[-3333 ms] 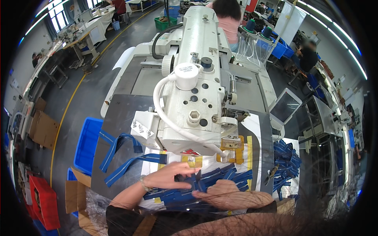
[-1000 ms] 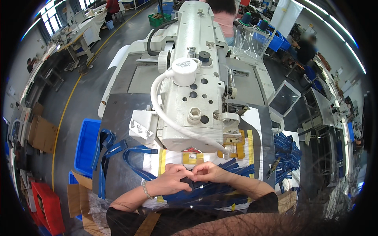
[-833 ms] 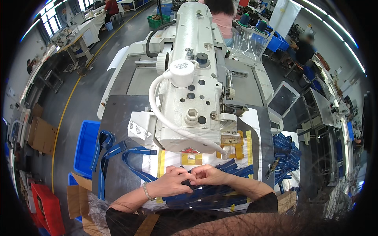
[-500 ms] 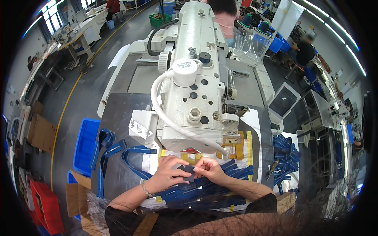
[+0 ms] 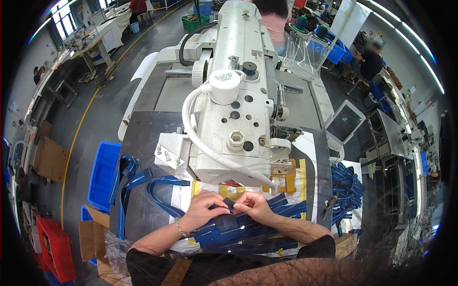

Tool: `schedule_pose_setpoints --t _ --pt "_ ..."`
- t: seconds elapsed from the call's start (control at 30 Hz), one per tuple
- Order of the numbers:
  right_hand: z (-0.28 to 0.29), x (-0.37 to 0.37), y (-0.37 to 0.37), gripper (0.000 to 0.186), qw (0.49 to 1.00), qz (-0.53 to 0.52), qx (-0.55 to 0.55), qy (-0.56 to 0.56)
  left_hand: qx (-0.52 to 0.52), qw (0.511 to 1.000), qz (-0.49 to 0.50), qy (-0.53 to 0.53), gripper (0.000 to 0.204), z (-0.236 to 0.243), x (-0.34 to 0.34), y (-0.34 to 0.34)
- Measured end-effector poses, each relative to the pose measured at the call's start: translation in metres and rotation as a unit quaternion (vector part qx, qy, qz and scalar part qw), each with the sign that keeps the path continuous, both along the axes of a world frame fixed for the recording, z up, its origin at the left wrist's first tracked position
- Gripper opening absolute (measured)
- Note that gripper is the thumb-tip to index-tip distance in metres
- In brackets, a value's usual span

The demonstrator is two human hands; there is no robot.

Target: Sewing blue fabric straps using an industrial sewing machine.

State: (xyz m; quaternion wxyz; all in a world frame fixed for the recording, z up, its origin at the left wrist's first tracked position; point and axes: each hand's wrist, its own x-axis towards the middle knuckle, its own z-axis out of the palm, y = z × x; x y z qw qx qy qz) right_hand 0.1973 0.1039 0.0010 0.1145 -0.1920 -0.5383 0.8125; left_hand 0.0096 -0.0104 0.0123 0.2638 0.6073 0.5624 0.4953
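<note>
Just in front of the sewing machine head [image 5: 229, 162], my left hand [image 5: 204, 210] and my right hand [image 5: 253, 207] meet at the fingertips. Both pinch a small dark fabric piece [image 5: 229, 204] between them, partly covered by the fingers. Below the left fingers a dark square patch [image 5: 225, 222] shows against the blue strips; whether it joins the held piece I cannot tell. Under and beyond my hands lies a layer of blue strips [image 5: 257, 233] with pale lines along them. A yellow-edged plate [image 5: 286, 183] sits under the machine at the right.
More blue strips [image 5: 128, 183] curl on the dark table plate at the left. A heap of them [image 5: 347, 188] lies at the right, beside snips [image 5: 331, 202]. A blue bin [image 5: 102, 176] and a cardboard box [image 5: 90, 236] stand left. A screen [image 5: 345, 121] stands right.
The dark square that was up between both hands now appears lower, below the left fingers. My left fingers have closed in toward the right hand around the small dark piece.
</note>
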Motion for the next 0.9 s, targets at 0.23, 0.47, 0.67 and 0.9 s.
schedule_pose_setpoints --t 0.23,0.47,0.67,0.9 --pt "0.001 -0.003 -0.001 0.011 1.000 0.005 0.030 -0.009 -0.011 0.999 0.034 -0.003 0.017 0.003 0.001 0.004" --pt "0.003 -0.007 -0.004 0.014 1.000 -0.013 0.002 0.000 -0.003 0.998 0.054 -0.028 0.020 0.000 0.004 0.008" --pt "-0.003 -0.006 -0.004 0.013 1.000 -0.027 -0.012 -0.004 -0.010 0.998 0.050 -0.043 0.024 0.000 0.006 0.011" --pt "-0.004 -0.007 -0.005 0.010 0.999 -0.038 -0.014 -0.010 -0.010 0.998 0.052 -0.043 0.027 0.001 0.007 0.012"
